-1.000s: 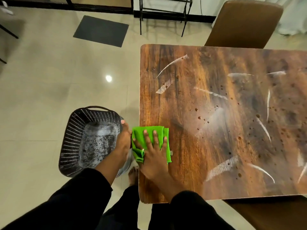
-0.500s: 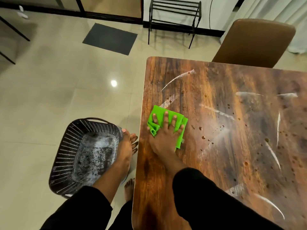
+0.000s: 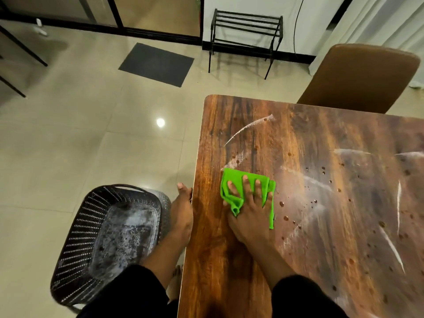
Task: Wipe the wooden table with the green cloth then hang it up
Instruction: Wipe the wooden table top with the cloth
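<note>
I read the right hand [image 3: 249, 211] as flat and spread, palm down, pinning the folded bright green cloth [image 3: 247, 193] against the dark brown wooden table [image 3: 321, 226]. This is a pressing hold, not a pinch: fingers lie splayed on top of the fabric, and a loose fold bunches up beside the thumb. The cloth sits near the table's left edge, just short of a white streak [image 3: 250, 127] beyond the fingertips.

The left hand [image 3: 183, 207] rests against the table's left edge with fingers extended. I cannot tell whether it grips the edge or the basket rim below it.

Risks, as I judge them:
- The bunched fold at the thumb side may roll under the palm and reduce contact, leaving smears.
- Brown droplets [image 3: 285, 218] and white streaks lie to the right of the pressing hand and well beyond it; a stroke pulled toward the left edge may push residue past the basket and onto the beige tiled floor [image 3: 68, 145].
- Most of the surface remains soiled, so one pass with a loaded cloth may merely spread the marks.

Containers: a black perforated plastic basket [image 3: 75, 237] is held or stands just left of the left hand, below table level. Its bottom shows whitish, speckled residue; I cannot identify it further
</note>
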